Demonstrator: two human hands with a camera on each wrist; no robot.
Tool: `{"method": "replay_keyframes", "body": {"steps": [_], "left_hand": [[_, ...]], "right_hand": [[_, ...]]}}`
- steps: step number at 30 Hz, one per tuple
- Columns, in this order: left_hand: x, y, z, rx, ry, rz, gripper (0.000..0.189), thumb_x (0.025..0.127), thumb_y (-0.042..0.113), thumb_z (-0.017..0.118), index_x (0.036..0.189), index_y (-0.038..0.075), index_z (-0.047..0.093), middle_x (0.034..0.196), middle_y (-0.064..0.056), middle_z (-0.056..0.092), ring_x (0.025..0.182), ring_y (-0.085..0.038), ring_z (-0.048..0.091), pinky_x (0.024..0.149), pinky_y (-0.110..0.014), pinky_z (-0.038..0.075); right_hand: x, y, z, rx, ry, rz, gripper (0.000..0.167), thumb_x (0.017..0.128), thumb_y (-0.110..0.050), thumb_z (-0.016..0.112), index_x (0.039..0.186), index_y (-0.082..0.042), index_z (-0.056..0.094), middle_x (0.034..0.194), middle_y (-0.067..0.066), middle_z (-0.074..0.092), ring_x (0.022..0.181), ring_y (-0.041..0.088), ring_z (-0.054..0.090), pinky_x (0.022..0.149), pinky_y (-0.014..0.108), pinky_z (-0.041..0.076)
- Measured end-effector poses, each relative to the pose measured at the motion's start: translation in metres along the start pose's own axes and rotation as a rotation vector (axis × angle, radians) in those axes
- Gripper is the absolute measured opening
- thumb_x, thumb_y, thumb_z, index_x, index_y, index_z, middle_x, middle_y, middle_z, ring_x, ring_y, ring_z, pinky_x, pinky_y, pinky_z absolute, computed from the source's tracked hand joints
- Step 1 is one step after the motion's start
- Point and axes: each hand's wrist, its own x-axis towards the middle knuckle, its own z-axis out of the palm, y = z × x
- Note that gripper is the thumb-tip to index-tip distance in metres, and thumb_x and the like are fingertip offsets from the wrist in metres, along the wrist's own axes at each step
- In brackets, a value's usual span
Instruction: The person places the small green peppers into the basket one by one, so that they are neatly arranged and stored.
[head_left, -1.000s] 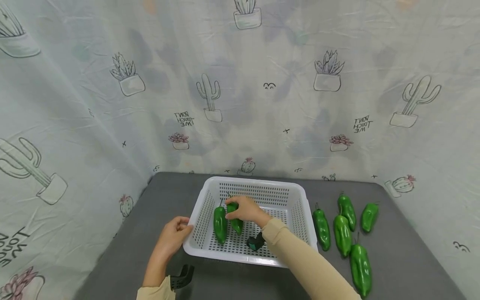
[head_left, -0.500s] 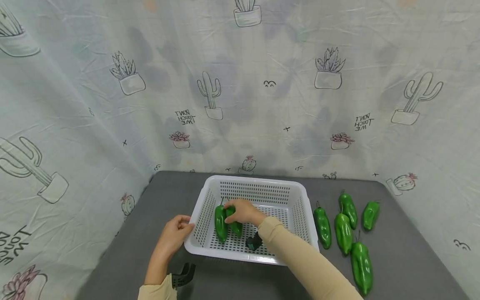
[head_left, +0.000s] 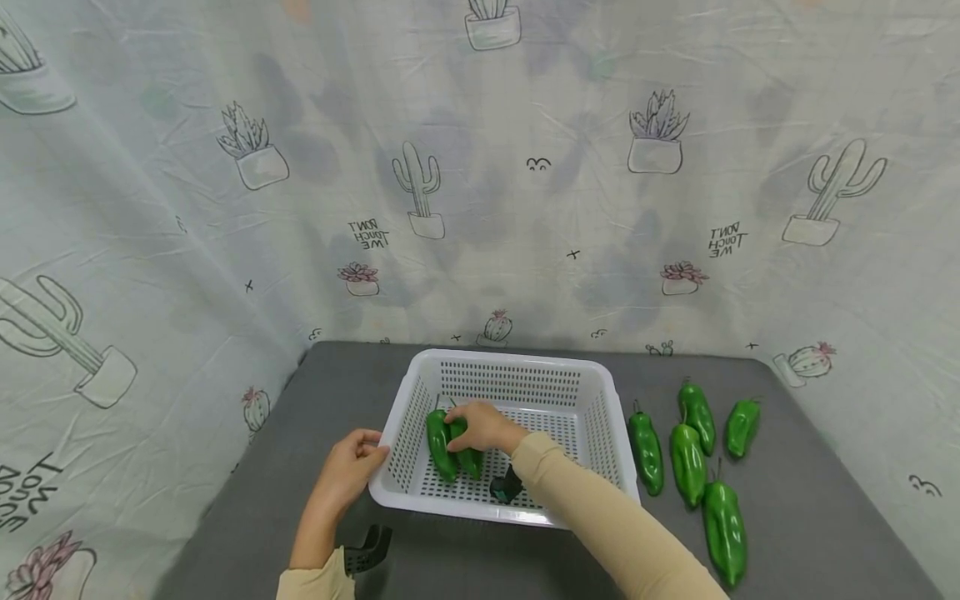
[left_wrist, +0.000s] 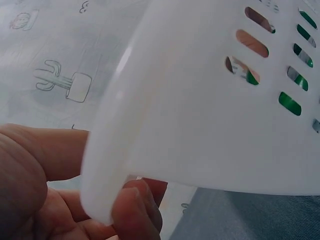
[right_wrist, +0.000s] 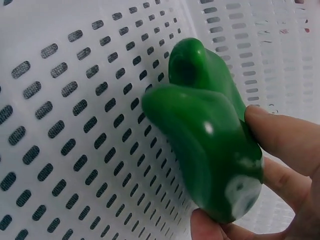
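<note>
A white perforated plastic basket (head_left: 519,517) stands on the grey table. My left hand (head_left: 351,468) grips its left rim; the left wrist view shows the fingers (left_wrist: 137,212) curled round the rim's underside. Inside the basket, my right hand (head_left: 483,425) holds a green pepper (right_wrist: 210,145) between thumb and fingers. A second green pepper (head_left: 441,450) lies along its left side, against it. Seen from the right wrist, the held pepper is in front and the other pepper (right_wrist: 192,62) is partly hidden behind it. The head view has the held pepper's upper part covered by my fingers.
To the right of the basket several green peppers lie on the table (head_left: 615,567), the nearest pepper (head_left: 647,454) close beside the basket wall. A cactus-print curtain (head_left: 525,208) hangs behind and at both sides. A black wrist mount (head_left: 367,550) sits on the left forearm.
My right hand has moved slightly left and nearer me with its pepper, now close against the other one. That left pepper has tilted a little. The left hand stays on the rim.
</note>
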Motion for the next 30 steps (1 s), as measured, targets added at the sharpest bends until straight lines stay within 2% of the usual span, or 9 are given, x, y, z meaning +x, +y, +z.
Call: {"method": "replay_keyframes", "body": {"steps": [9, 17, 30], "left_hand": [[0.0006, -0.0004, 0.0007, -0.005, 0.007, 0.003, 0.03, 0.092, 0.008, 0.057, 0.115, -0.011, 0.052, 0.087, -0.016, 0.066, 0.077, -0.02, 0.061, 0.065, -0.034, 0.049], [0.0001, -0.002, 0.001, -0.004, 0.008, -0.003, 0.03, 0.092, 0.008, 0.057, 0.116, -0.01, 0.053, 0.087, -0.015, 0.066, 0.077, -0.02, 0.062, 0.064, -0.034, 0.049], [0.0, -0.0028, 0.0007, -0.007, 0.007, -0.007, 0.03, 0.092, 0.009, 0.057, 0.116, -0.009, 0.053, 0.088, -0.015, 0.066, 0.078, -0.02, 0.062, 0.065, -0.033, 0.048]], "right_hand": [[-0.0036, -0.0041, -0.0016, -0.041, -0.06, 0.025, 0.052, 0.082, -0.026, 0.074, 0.13, -0.017, 0.058, 0.133, 0.01, 0.055, 0.12, 0.025, 0.053, 0.097, 0.04, 0.044], [-0.004, -0.0055, 0.002, -0.095, -0.098, 0.043, 0.066, 0.078, -0.026, 0.077, 0.138, -0.019, 0.05, 0.134, 0.008, 0.055, 0.117, 0.024, 0.053, 0.097, 0.043, 0.042], [-0.0028, -0.0049, 0.0017, -0.07, -0.115, 0.051, 0.074, 0.081, -0.027, 0.075, 0.145, -0.02, 0.04, 0.141, 0.008, 0.05, 0.122, 0.024, 0.05, 0.101, 0.043, 0.039]]}}
